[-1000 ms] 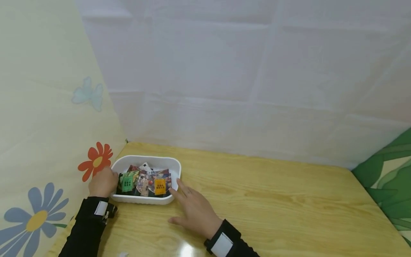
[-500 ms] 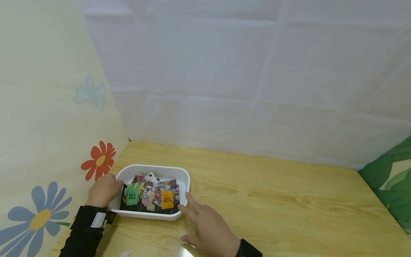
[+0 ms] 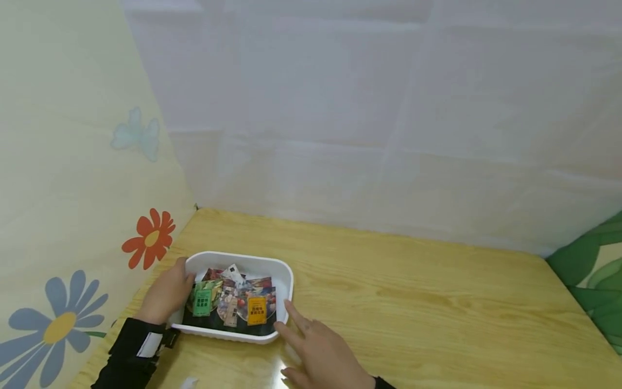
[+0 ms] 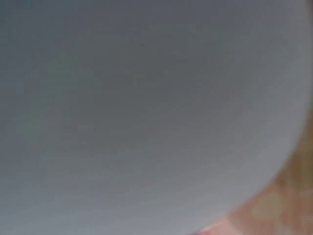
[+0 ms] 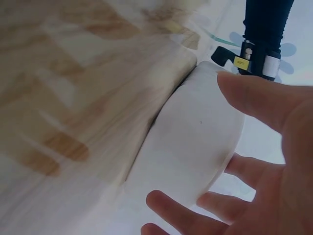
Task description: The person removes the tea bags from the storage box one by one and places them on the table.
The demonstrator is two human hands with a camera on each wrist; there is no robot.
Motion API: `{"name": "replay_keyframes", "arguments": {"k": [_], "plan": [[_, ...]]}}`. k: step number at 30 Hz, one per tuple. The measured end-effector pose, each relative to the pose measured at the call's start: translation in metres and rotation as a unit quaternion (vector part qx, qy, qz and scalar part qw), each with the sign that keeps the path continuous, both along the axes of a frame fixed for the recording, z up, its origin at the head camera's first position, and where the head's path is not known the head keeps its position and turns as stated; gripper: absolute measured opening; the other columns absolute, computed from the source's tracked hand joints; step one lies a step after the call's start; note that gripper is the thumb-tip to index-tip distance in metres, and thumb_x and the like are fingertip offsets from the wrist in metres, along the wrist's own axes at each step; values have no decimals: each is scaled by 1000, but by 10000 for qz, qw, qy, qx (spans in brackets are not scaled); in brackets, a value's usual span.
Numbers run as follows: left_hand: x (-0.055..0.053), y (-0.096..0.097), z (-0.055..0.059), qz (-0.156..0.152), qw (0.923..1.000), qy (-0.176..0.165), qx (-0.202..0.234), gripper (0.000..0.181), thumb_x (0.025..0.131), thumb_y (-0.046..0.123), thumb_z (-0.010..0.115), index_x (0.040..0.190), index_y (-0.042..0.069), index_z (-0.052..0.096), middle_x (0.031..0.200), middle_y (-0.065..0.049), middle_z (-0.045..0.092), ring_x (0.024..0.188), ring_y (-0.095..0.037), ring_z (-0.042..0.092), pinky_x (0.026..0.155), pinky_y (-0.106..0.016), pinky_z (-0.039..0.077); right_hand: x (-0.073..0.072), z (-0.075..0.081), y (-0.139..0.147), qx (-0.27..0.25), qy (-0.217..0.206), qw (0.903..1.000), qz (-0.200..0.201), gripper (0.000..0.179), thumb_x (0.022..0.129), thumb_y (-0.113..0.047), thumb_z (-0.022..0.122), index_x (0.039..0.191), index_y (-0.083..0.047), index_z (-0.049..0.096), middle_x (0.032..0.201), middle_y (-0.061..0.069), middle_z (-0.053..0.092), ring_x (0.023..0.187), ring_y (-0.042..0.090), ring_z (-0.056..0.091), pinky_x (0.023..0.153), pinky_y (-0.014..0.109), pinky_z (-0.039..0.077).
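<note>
A white plastic tray [image 3: 288, 270] sits at the left of the wooden table, holding several flat printed packets, among them one with a green label [image 3: 202, 302] and one with an orange label [image 3: 257, 310]. My left hand [image 3: 165, 292] grips the tray's left end, with the thumb side at the rim. In the left wrist view the tray's pale wall [image 4: 146, 107] fills nearly everything, blurred. Fingers spread, my right hand [image 3: 323, 346] touches the tray's right end with its fingertips. The right wrist view shows those fingers along the tray's outer wall [image 5: 190, 132].
Light wood-grain table [image 3: 413, 308] extends to the right of the tray. A white sheet [image 3: 316, 108] hangs behind it, and a flower-printed sheet [image 3: 63, 189] on the left comes close to my left hand. A small white scrap [image 3: 188, 382] lies near the bottom edge.
The tray has slid toward me and slightly right, its packets inside. Both hands have moved along with it, the right one staying at its right end.
</note>
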State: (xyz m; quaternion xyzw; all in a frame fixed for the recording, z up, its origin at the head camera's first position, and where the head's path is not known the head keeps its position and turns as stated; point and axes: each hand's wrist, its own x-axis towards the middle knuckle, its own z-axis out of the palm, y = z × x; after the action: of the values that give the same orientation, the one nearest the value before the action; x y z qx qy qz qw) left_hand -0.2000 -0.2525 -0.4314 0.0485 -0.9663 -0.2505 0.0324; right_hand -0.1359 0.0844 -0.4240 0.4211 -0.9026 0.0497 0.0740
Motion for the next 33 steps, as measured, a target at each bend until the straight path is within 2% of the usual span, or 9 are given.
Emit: {"name": "replay_keyframes", "arguments": {"k": [4,8,12,16,20,23,27,33], "plan": [[-2,1,-7,-30,9983,477,-335,47,94,4,49,136,-11,36,109,-34,60,90,-42,64,78,-56,49,-1,4,-2,49,-13,10000,-6,69,85,-56,60,143,-21,47,154,13,31,109,24,63,93,38,47],[0,2,-6,51,9962,617,-619,53,95,3,49,144,-3,32,101,-28,63,75,-35,63,73,-54,50,-5,14,-5,-22,-203,9998,-34,63,88,-56,57,140,-20,51,151,10,38,117,22,58,100,39,42],[-1,1,-4,70,9954,619,-730,52,96,4,48,145,1,33,93,-25,64,65,-28,58,67,-51,51,-17,33,-15,-278,-518,9981,-207,63,89,-57,54,137,-16,55,140,6,52,123,21,53,105,40,36],[-3,3,-6,67,9955,551,-764,48,96,4,47,143,1,36,96,-26,64,71,-31,62,69,-51,51,-35,49,-32,-593,-695,9954,-301,59,91,-56,53,132,-14,58,124,3,62,111,19,61,96,36,45],[-7,10,-7,-23,9958,530,-741,46,96,3,47,141,-2,37,100,-27,64,78,-34,65,73,-52,51,-49,54,-46,-528,-784,9948,-376,54,91,-50,57,131,-14,59,121,2,64,99,15,64,85,32,50],[-10,15,-6,-70,9958,579,-711,45,96,3,47,140,-3,38,101,-27,64,81,-36,66,74,-52,51,-55,52,-55,-320,-879,9948,-413,56,89,-50,60,132,-13,59,124,1,63,103,16,63,88,33,49],[-10,14,-7,-88,9952,657,-719,46,95,2,49,139,-3,38,103,-27,64,84,-36,66,76,-53,51,-62,40,-65,-179,-966,9943,-406,61,87,-50,62,133,-11,58,126,3,62,112,20,60,93,34,47],[-5,7,-10,13,9961,545,-697,49,93,0,52,140,-3,36,106,-27,63,86,-36,64,80,-54,49,-71,19,-74,39,-612,9972,-428,67,84,-50,67,136,-10,55,125,4,61,115,21,57,101,34,40]]}}
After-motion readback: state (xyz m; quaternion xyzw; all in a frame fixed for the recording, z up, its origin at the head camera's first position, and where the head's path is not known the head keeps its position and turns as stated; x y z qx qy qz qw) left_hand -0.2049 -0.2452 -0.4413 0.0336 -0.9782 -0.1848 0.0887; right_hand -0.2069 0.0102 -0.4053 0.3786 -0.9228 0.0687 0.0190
